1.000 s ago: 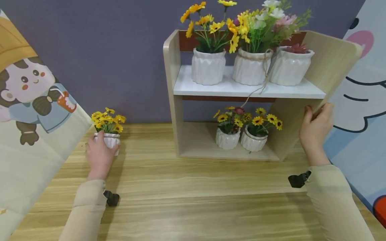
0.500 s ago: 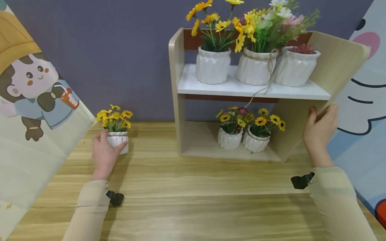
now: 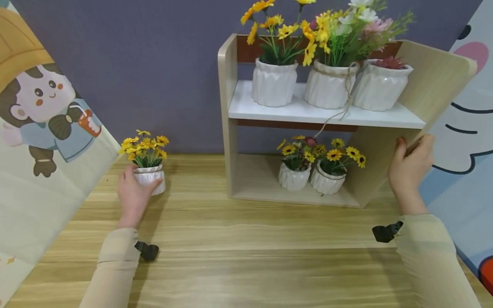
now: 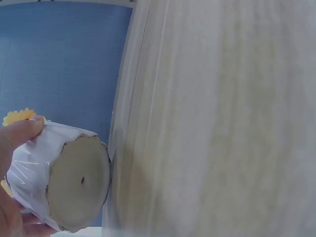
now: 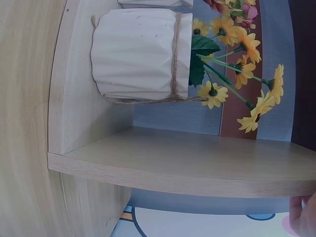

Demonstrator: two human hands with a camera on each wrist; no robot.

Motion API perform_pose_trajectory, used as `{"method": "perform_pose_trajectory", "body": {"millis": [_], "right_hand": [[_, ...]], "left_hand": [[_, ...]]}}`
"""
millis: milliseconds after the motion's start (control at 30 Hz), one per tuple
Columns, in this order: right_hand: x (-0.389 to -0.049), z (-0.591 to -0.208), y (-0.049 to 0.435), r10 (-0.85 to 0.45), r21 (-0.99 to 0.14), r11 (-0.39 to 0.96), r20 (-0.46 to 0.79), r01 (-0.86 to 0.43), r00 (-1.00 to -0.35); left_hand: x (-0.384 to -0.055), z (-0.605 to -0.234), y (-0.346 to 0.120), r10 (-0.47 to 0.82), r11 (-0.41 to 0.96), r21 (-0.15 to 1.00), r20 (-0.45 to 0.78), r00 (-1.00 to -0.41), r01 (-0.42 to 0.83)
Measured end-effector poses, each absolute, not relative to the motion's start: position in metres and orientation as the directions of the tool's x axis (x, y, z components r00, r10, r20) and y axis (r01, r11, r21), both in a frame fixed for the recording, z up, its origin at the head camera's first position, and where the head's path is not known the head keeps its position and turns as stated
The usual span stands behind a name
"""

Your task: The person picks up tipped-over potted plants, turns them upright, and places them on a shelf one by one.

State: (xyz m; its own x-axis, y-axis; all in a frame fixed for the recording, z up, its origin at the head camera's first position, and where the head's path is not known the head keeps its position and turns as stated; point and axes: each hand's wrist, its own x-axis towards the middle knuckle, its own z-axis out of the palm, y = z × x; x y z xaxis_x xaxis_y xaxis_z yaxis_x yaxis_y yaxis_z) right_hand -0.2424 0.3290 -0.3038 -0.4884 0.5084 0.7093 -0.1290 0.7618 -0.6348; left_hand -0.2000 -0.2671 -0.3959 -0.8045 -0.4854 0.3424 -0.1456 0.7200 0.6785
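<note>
On the left, my left hand holds a white ceramic flowerpot with small yellow flowers and twine round its rim. The left wrist view shows the thumb along the pot's side and the bare underside of the pot, with a small hole in it. My right hand grips the front edge of the right side panel of a two-tier wooden shelf. In the right wrist view only part of that hand shows, at the panel's edge.
Several white flowerpots with artificial plants stand on the upper board. Two smaller flowerpots with yellow flowers stand in the lower compartment, towards the right. A cartoon-printed panel slants along the left, another along the right. Below runs a wood-grain table.
The left hand and its flowerpot have shifted slightly right, and more of the pot's front shows. The whole view has drifted a little. My right hand keeps its place on the shelf panel.
</note>
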Motion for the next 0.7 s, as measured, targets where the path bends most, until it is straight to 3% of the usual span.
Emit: {"method": "perform_pose_trajectory", "body": {"millis": [300, 700], "right_hand": [[-0.243, -0.303, 0.329, 0.526, -0.648, 0.754, 0.696, -0.111, -0.489], [-0.243, -0.304, 0.330, 0.514, -0.637, 0.761, 0.707, -0.122, -0.486]], "left_hand": [[-0.203, -0.402, -0.274, -0.502, 0.695, 0.708, 0.355, -0.788, -0.123], [-0.204, -0.416, -0.284, -0.565, 0.561, 0.822, 0.295, -0.771, -0.096]]}}
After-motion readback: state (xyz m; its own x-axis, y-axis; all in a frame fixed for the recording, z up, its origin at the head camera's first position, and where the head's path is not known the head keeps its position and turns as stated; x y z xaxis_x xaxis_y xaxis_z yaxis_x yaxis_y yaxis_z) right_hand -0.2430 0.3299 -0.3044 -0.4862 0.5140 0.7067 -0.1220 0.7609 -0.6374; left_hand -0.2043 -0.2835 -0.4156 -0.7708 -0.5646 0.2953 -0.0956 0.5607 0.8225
